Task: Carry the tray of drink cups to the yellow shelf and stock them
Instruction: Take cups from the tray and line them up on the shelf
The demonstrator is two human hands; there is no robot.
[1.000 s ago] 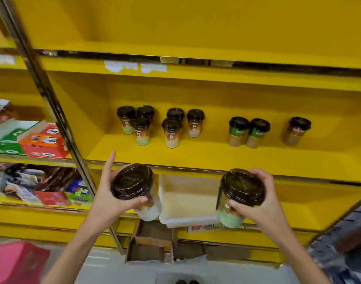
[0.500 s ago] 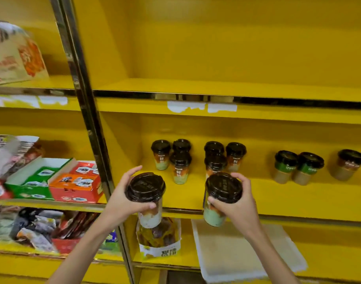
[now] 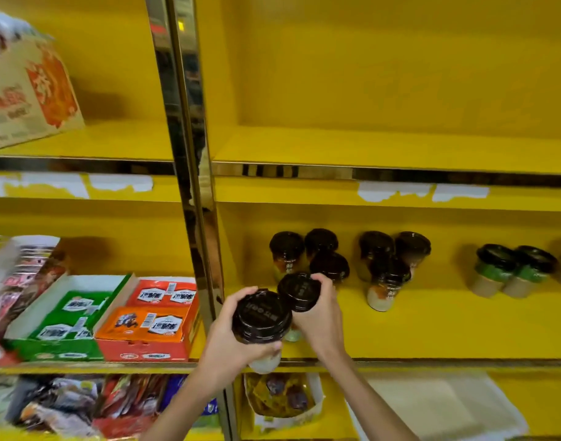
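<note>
My left hand grips a drink cup with a dark lid at the front edge of the yellow shelf. My right hand holds a second dark-lidded cup over the shelf, just in front of the left cluster of cups. A second cluster of cups stands further right. Two green-banded cups sit near the right edge. The white tray lies on the shelf below, with nothing on it.
A mirrored upright post divides the shelving just left of my hands. Green and orange snack boxes fill the left bay. A cardboard box sits top left. A bag of snacks stands beside the tray.
Both hands moved up and forward with their cups, and closer together. The right-hand cup is now over the shelf beside the left cluster. The view shifted so the shelf contents sit further right.
</note>
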